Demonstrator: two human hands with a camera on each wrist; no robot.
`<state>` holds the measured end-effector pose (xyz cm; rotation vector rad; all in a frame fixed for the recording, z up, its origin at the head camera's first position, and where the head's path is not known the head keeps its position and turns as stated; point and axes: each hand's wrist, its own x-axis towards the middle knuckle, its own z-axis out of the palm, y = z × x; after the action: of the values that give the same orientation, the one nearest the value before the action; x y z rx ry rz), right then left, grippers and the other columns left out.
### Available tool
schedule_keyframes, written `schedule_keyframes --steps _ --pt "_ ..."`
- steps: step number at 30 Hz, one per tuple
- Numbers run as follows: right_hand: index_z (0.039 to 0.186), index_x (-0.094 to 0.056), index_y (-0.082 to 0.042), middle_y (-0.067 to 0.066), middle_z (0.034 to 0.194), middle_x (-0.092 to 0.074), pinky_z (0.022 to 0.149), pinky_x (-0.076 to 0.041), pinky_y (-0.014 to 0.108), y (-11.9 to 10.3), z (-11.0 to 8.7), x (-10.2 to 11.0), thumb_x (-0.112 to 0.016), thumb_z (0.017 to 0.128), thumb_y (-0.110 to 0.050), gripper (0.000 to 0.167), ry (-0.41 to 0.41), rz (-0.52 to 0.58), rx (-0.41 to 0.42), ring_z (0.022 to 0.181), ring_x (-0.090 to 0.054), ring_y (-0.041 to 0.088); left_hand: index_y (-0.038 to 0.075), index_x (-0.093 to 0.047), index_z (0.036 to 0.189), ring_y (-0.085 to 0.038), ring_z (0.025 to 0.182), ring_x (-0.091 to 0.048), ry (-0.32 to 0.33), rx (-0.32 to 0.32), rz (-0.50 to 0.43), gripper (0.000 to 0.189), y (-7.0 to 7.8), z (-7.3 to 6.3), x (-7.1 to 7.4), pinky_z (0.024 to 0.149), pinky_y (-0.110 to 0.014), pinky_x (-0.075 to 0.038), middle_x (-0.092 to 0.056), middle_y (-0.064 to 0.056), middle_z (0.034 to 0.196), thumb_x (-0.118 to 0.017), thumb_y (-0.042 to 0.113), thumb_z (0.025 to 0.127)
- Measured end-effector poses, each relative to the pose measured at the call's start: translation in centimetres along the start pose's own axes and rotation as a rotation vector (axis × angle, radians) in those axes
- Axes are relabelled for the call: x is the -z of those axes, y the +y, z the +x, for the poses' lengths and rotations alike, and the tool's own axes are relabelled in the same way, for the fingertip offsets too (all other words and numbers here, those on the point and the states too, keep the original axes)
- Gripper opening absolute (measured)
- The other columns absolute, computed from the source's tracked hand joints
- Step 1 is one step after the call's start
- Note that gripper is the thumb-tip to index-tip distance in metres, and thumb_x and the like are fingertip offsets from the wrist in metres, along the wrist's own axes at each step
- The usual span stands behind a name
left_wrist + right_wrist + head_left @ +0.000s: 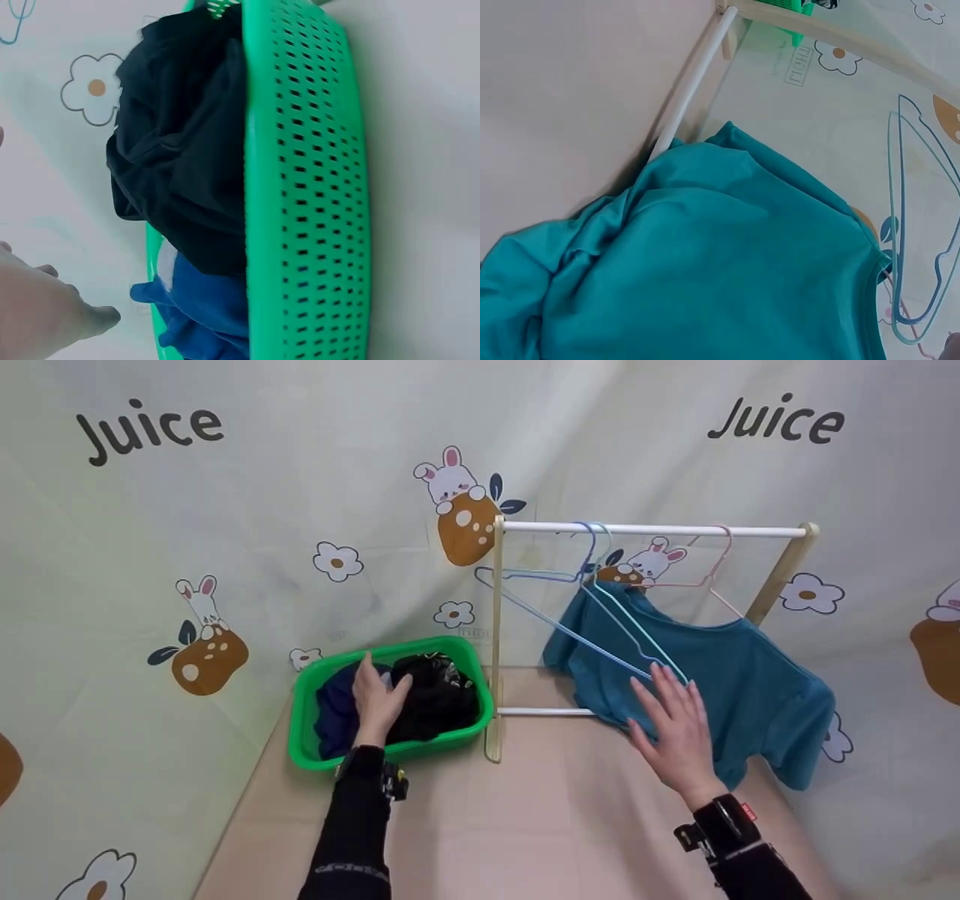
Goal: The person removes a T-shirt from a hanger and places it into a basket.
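My left hand (377,699) hovers over the green basket (300,735), thumb apart from the fingers and nothing in its grasp. Inside lie a black garment (187,135) and a dark blue garment (210,307); the left wrist view shows the hand above them. At the rack, my right hand (679,735) has its fingers spread, fingertips right at the lower ends of a blue hanger (555,624) and a mint green hanger (637,622). Behind that hand a teal T-shirt (720,660) hangs from a pink hanger (726,556). Only a fingertip shows in the right wrist view.
A small rack with a white top bar (660,530) and wooden side posts (496,622) stands right of the basket. Its lower white bar (544,712) runs partly behind the T-shirt. A printed cloth (300,472) hangs behind, above the beige table (510,825).
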<state>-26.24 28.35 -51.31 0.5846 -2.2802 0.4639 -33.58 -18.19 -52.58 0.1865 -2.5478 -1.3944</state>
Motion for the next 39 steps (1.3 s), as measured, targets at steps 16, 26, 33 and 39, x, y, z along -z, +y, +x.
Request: schedule_keyframes --steps 16,26,33,39 --pt "0.15 -0.043 -0.015 0.009 0.161 -0.028 0.118 -0.009 0.052 1.2 1.7 1.4 -0.063 0.093 -0.035 0.064 0.01 -0.083 -0.047 0.149 -0.019 0.028 0.011 -0.008 0.16 -0.045 0.147 -0.003 -0.091 -0.045 0.333 0.089 -2.6 -1.5 -0.1 0.114 -0.065 -0.006 -0.006 -0.024 0.162 -0.059 0.048 0.097" --pt "0.151 -0.042 -0.014 0.01 0.161 -0.027 0.118 -0.007 0.053 2.9 2.8 2.7 -0.062 0.092 -0.036 0.065 0.045 -0.102 -0.124 0.149 -0.018 0.029 0.013 -0.009 0.16 -0.046 0.147 0.001 -0.165 -0.061 0.43 0.091 -2.9 -2.7 -1.3 0.11 -0.07 -0.001 -0.003 -0.024 0.163 -0.051 0.062 0.095" --pt "0.152 -0.039 -0.011 0.01 0.163 -0.022 0.119 -0.002 0.05 4.3 4.3 4.8 -0.062 0.094 -0.037 0.068 0.018 -0.13 -0.242 0.15 -0.011 0.028 0.012 -0.015 0.16 -0.046 0.147 -0.001 -0.205 -0.09 0.472 0.092 -3.1 -3.8 -2.1 0.11 -0.071 -0.001 -0.01 -0.026 0.161 -0.052 0.064 0.094" --pt "0.152 -0.037 -0.008 0.012 0.163 -0.02 0.119 0.0 0.051 5.0 5.7 6.1 -0.06 0.096 -0.038 0.068 -0.015 -0.147 -0.308 0.151 -0.008 0.029 0.011 -0.019 0.159 -0.047 0.147 -0.005 -0.196 -0.171 0.473 0.091 -3.4 -4.6 -2.6 0.109 -0.072 -0.002 -0.014 -0.026 0.16 -0.053 0.064 0.093"
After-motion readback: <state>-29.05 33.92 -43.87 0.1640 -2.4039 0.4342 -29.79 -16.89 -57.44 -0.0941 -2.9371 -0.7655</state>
